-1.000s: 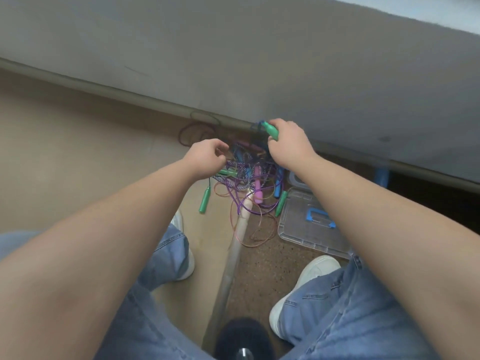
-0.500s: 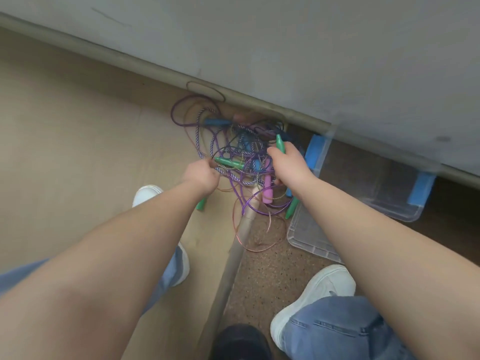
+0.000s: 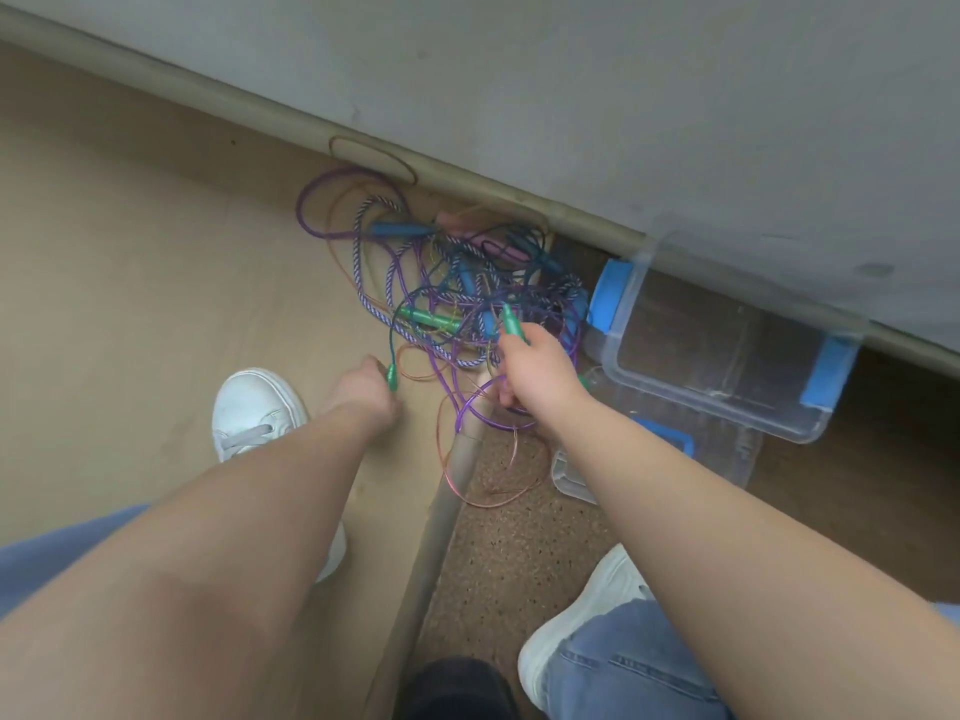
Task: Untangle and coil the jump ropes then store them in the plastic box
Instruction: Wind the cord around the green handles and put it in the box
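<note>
A tangle of jump ropes [image 3: 452, 283] lies on the floor by the wall: purple, braided blue-white and thin orange cords with blue, pink and green handles. My left hand [image 3: 363, 389] is closed around a green handle [image 3: 390, 377] at the near left of the pile. My right hand [image 3: 540, 371] grips another green handle [image 3: 511, 320] that sticks up from my fist at the pile's near right. The clear plastic box [image 3: 727, 345] with blue latches stands empty to the right, against the wall. Its clear lid [image 3: 660, 449] lies flat in front of it, partly under my right forearm.
A grey wall [image 3: 571, 85] with a baseboard runs diagonally behind the pile. A floor strip [image 3: 441, 511] divides the tan floor on the left from the speckled brown floor on the right. My white shoes [image 3: 254, 407] and jeans are in the foreground.
Both hands have dropped lower and pulled back toward me, away from the wall. The pile now lies spread on the floor rather than lifted. The view has tilted down, showing the whole box.
</note>
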Available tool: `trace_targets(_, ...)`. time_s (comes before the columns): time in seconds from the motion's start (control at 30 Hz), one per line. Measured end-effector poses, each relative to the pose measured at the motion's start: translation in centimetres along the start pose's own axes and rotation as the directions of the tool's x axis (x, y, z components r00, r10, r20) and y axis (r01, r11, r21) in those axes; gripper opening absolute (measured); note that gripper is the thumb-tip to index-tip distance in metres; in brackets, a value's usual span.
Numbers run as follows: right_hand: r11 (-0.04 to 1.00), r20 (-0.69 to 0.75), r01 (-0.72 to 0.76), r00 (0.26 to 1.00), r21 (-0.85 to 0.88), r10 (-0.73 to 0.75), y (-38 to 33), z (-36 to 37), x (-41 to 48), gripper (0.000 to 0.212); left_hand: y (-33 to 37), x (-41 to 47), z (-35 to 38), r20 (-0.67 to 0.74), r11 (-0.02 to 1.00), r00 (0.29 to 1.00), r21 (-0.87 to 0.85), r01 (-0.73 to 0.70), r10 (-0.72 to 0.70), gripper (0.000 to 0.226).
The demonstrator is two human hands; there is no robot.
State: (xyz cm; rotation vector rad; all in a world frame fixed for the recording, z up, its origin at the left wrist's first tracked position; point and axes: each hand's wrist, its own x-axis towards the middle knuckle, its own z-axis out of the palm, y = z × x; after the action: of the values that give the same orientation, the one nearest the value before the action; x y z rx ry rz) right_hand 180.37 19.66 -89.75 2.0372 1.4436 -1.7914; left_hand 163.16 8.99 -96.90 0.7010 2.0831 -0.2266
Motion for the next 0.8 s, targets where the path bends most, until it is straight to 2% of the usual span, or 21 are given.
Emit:
trace_targets(0.07,0.996,-0.004,-0.042,0.999,0.077,0.042,0.2,-0.8,-0.7,0.019,1.1,-1.7,-0.3,0.051,0.98,0.999,-0.199,-0.006,0.016,0.036)
trace_targets(0.13,0.989,0.027,-0.072,0.997,0.126,0.069,0.3,-1.4,-1.9,0.018,2.8,-4.3,-1.1,0.102,0.872,0.992,-0.489,-0.009,0.068,0.024)
trace_targets(0.17,0.986,0.041,-0.081,0.996,0.146,0.076,0.2,-1.7,-2.7,0.016,3.8,-5.8,-1.7,0.113,0.816,0.988,-0.577,-0.02,0.104,0.027)
trace_targets(0.23,0.987,0.047,-0.058,0.998,0.149,0.052,-0.5,-2.1,-4.6,0.015,5.6,-8.3,-3.1,0.092,0.731,0.982,-0.68,-0.058,0.164,0.04)
trace_targets(0.33,0.996,0.02,0.075,0.997,0.054,-0.076,-2.0,-3.0,-7.6,0.017,7.7,-12.2,-5.4,0.037,0.591,0.971,-0.799,-0.112,0.234,0.046)
trace_targets(0.43,0.98,0.051,0.197,0.979,-0.019,-0.196,-3.3,-4.4,-11.4,0.02,8.9,-16.3,-7.2,0.032,0.494,0.941,-0.857,-0.147,0.336,0.051)
trace_targets(0.53,0.964,0.048,0.266,0.963,-0.006,-0.265,-3.8,-6.1,-14.9,0.025,9.4,-20.3,-8.6,-0.021,0.438,0.912,-0.873,-0.216,0.409,0.054)
trace_targets(0.63,0.952,0.071,0.291,0.952,0.09,-0.298,-3.9,-7.6,-18.3,0.026,9.5,-24.2,-9.7,-0.115,0.439,0.87,-0.827,-0.351,0.479,0.049)
trace_targets(0.8,0.924,0.07,0.352,0.928,0.148,-0.365,-4.4,-9.9,-23.7,0.024,9.5,-28.6,-11.8,-0.205,0.536,0.806,-0.653,-0.535,0.555,0.033)
